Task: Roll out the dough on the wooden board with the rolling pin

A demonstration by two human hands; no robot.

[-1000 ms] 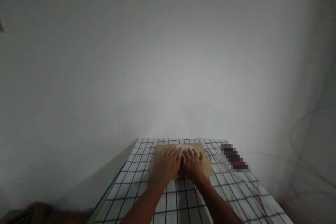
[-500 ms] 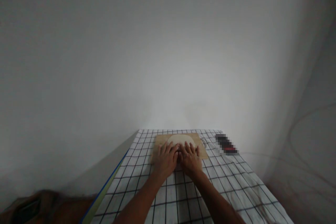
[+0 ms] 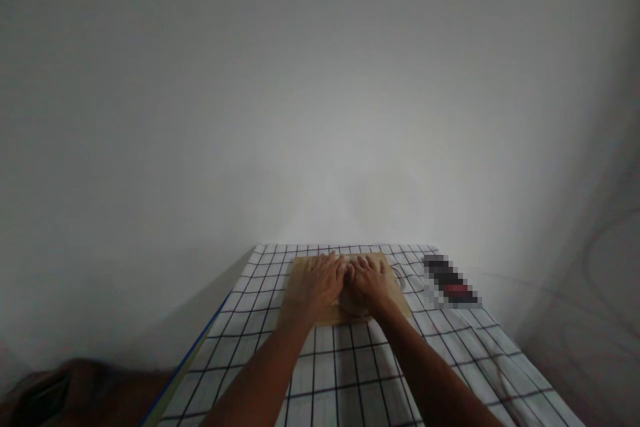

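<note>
A wooden board (image 3: 294, 288) lies on the table in front of me. On it is pale dough (image 3: 351, 305), mostly covered by my hands and forearms, with a part showing between my wrists. My left hand (image 3: 324, 280) rests palm down over the dough, its fingers stretched toward the wall. Close beside it, my right hand (image 3: 369, 281) presses down the same way with its fingers extended. The thumbs of both hands nearly meet in the middle. Neither hand is wrapped around anything.
A white tablecloth with black grid lines (image 3: 327, 373) covers the table. Right of the board lies a thin looped object (image 3: 399, 278), too blurred to name. Further right is a pixelated dark and red item (image 3: 453, 283). A pale wall (image 3: 320, 113) stands behind the table.
Both hands have moved forward over the dough, toward the far edge of the board. The dough's rounded far side, visible before, is now hidden, and some dough shows nearer my wrists.
</note>
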